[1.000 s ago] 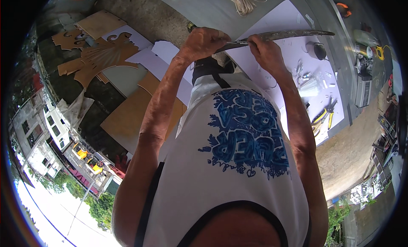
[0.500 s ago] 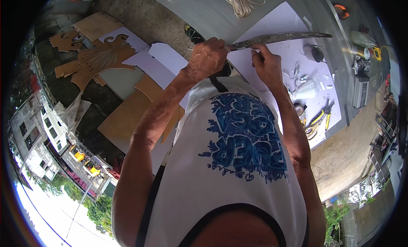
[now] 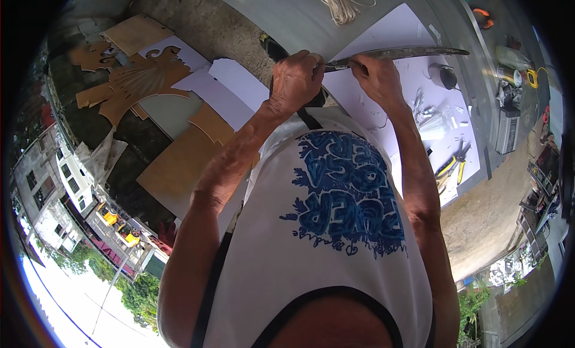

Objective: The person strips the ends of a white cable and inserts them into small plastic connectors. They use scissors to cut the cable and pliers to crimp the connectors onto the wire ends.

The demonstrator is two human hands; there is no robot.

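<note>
My left hand (image 3: 295,81) is closed in a fist around the left end of a long, dark, slightly curved strip (image 3: 419,51). The strip narrows to a point at its far right, like a blade, and has pale patches along it; I cannot tell its exact kind. My right hand (image 3: 378,78) has its fingers curled over the strip a short way right of the left hand. Beneath the strip lies a white sheet (image 3: 392,36) on a grey table (image 3: 287,18). Scraps of clear plastic (image 3: 432,120) are strewn over the sheet, beyond my right forearm.
Yellow-and-black pliers (image 3: 453,163) and a dark round cup-like container (image 3: 443,76) rest on the sheet. A bundle of cream cord (image 3: 338,6) lies at the table's far side. Cut brown boards (image 3: 179,159) and white sheets (image 3: 236,87) lie to the left.
My right hand has moved up onto the strip, its fingers now curled over it. My right forearm has shifted right and covers a round item on the sheet. The strip has hardly moved.
</note>
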